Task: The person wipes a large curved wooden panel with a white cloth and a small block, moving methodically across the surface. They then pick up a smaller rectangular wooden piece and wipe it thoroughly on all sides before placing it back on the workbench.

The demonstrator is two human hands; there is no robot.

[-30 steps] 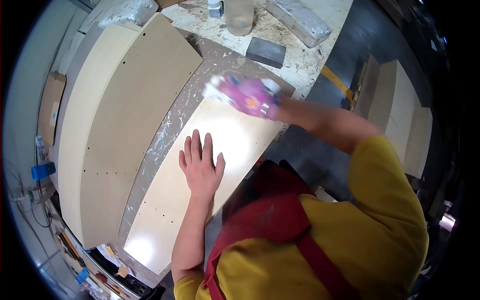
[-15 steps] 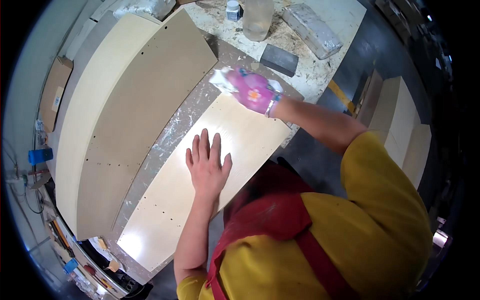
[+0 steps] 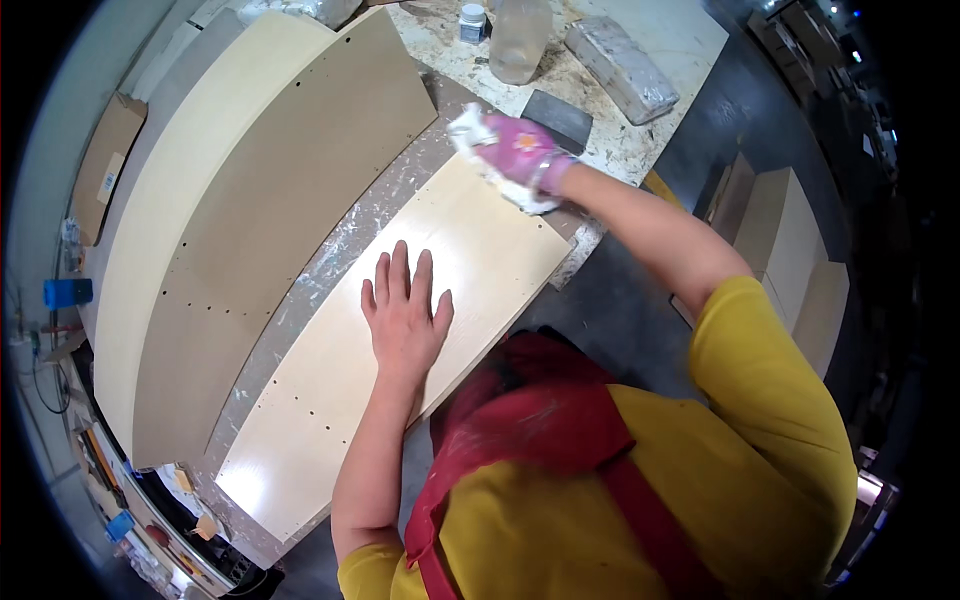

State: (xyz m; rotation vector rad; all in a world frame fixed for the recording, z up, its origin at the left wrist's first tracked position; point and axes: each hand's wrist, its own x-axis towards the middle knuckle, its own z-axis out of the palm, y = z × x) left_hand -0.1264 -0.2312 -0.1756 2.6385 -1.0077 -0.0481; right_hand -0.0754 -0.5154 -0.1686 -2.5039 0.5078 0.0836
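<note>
A pale wooden panel (image 3: 470, 270) with one curved edge and small drilled holes lies flat in front of me on a paint-specked worktable (image 3: 352, 228). My bare left hand (image 3: 407, 318) rests flat on the panel's middle, fingers spread. At the panel's far right end, my right hand (image 3: 522, 150), in a pink flowered glove, is closed on a white cloth (image 3: 468, 128). Part of the cloth hangs below the glove along the panel's end. The right hand is slightly blurred.
Left of the panel stands a stack of similar curved panels (image 3: 270, 220). Beyond my right hand are a grey block (image 3: 557, 120), a plastic-wrapped block (image 3: 622, 68), a clear container (image 3: 520, 40) and a small white-capped bottle (image 3: 472, 24). More boards (image 3: 780, 235) stand at the right.
My gloved right hand has shifted slightly right with the cloth, and more cloth shows beneath it. My left hand stays flat on the panel. The whole view has shifted a little.
</note>
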